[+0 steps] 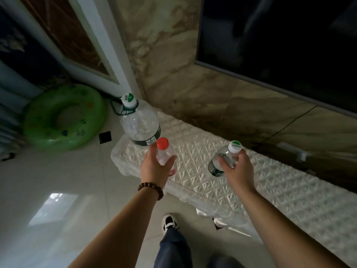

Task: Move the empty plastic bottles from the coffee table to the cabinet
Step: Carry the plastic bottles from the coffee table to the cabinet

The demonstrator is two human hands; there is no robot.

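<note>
Bottles point(165, 157) in both outstretched hands' grip point(154, 165)

marbled wall point(173, 60); glossy pale floor point(48, 190); dark television point(280, 39); green swim ring point(38, 132)

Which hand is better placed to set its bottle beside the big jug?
Left hand: its red-capped clear plastic bottle is already right next to the large clear plastic jug; the right hand is farther along.
</note>
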